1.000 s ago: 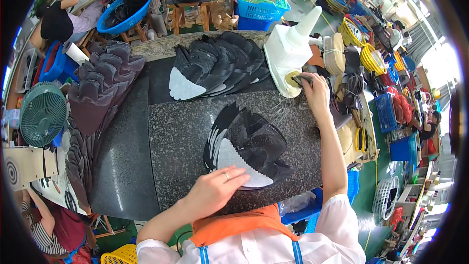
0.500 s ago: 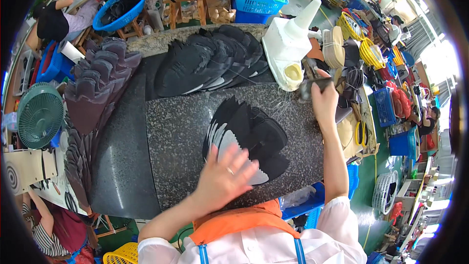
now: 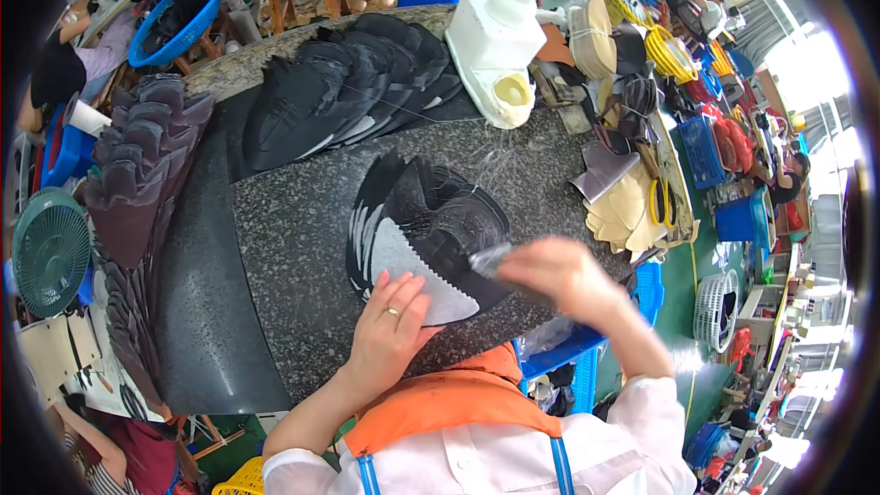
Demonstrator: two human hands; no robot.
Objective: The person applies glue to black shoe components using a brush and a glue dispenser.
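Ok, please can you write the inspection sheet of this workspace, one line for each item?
Surface: speckled table, loose threads near white dispenser.
Things: black stack with grey patch; blurred grey item above it.
Clutter: scissors, tan pieces at right.
Hands: left hand touches the stack; right hand, blurred, holds the grey item.
Cables: dark cord-like bundle, kind unclear.
Surroundings: green fan and co-worker at left.
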